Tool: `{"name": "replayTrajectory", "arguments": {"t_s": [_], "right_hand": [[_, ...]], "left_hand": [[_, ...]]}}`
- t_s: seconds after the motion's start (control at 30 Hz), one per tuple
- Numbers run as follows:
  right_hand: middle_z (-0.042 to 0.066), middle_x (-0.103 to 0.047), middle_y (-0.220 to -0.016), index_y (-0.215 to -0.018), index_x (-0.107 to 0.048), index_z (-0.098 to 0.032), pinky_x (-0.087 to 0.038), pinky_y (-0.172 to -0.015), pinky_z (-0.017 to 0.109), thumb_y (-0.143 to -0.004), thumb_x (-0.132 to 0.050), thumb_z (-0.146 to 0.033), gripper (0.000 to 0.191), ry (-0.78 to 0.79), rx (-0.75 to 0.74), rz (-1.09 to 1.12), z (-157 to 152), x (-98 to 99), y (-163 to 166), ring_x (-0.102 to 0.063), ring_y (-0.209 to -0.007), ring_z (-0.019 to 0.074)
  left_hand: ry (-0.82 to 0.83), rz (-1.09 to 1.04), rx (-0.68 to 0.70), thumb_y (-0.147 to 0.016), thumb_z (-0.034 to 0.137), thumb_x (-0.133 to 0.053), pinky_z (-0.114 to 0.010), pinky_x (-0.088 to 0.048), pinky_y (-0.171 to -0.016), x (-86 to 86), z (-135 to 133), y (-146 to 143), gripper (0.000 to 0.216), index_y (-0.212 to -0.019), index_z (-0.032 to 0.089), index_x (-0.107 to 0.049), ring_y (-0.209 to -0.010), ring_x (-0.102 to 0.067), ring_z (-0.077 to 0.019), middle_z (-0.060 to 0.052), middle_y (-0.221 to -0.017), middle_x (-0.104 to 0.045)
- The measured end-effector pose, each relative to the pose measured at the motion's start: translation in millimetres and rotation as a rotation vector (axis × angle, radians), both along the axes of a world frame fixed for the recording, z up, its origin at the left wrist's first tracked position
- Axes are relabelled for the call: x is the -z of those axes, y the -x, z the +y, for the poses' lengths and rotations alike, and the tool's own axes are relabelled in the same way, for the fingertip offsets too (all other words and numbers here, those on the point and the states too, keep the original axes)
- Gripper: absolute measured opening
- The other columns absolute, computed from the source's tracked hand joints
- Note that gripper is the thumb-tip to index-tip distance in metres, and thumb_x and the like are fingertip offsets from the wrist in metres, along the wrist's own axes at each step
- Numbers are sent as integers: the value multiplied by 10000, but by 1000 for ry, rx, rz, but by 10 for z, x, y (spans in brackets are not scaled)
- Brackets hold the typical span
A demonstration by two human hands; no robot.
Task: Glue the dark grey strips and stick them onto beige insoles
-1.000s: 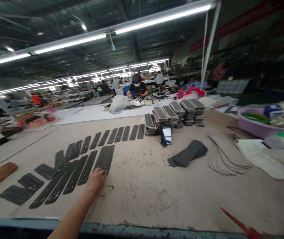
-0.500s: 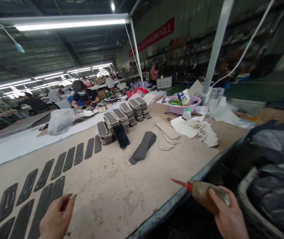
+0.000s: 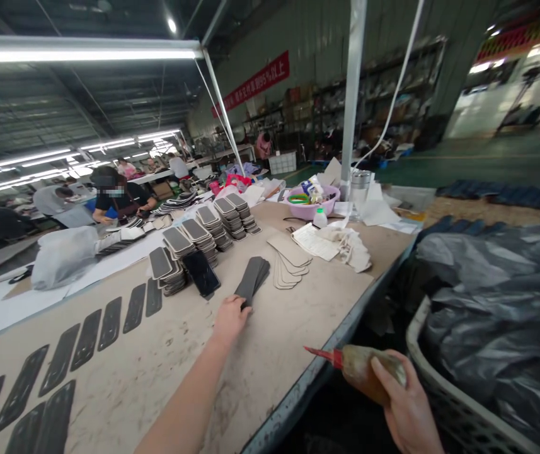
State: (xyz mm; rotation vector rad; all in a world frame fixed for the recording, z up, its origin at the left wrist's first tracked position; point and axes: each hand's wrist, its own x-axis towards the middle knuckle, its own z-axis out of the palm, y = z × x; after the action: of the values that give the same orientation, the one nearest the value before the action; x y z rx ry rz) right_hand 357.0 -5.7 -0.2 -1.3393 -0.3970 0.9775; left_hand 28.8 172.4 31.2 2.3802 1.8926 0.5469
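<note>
My left hand [image 3: 230,319] reaches across the worn table [image 3: 270,353] and pinches the near end of a small pile of dark grey strips [image 3: 252,277]. My right hand [image 3: 409,413] hangs off the table's edge, closed round a brownish glue bottle [image 3: 372,373]. Its red nozzle points left toward the table. Rows of flat black strips [image 3: 85,337] lie at the left. Just left of the pile, a dark phone [image 3: 201,273] leans against stacks of grey-topped pieces [image 3: 194,236].
Beige cut-outs [image 3: 288,261], papers and rags [image 3: 340,243] and a pink basin [image 3: 311,203] sit farther along the table by a steel post. A basket with a dark plastic bag [image 3: 496,315] stands at my right. Other people work at tables behind.
My view swung right. My left hand left the black strips and moved right to the grey pile. My right hand with the glue bottle came into view and stays low.
</note>
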Motion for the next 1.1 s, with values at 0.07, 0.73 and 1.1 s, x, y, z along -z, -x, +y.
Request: {"name": "replayTrajectory", "arguments": {"t_s": [0.07,0.73,1.1], "right_hand": [[-19,-593,-833,-994,-546,-238,-474,-640,235,-582,-792,-469,532,-1,8,5,-11,12,-17,-540,-735,155],[-21,-610,-821,-976,-543,-248,-504,-589,213,-527,-829,-437,565,8,18,169,11,-82,28,-569,-721,154],[-18,-609,-837,-994,-541,-246,-507,-601,213,-547,-822,-437,561,-7,-16,133,-3,-61,55,-565,-728,152]], "left_hand": [[27,17,9,-803,302,-604,-380,-457,-902,6,41,29,234,-917,127,-709,-941,-625,-253,-123,-952,-695],[80,-61,70,-784,313,-626,-279,-474,-877,99,179,273,161,-830,213,-743,-952,-622,-179,-27,-973,-692],[69,-110,-19,-797,242,-518,-310,-454,-903,54,54,155,217,-775,216,-732,-995,-620,-201,-39,-969,-711]]}}
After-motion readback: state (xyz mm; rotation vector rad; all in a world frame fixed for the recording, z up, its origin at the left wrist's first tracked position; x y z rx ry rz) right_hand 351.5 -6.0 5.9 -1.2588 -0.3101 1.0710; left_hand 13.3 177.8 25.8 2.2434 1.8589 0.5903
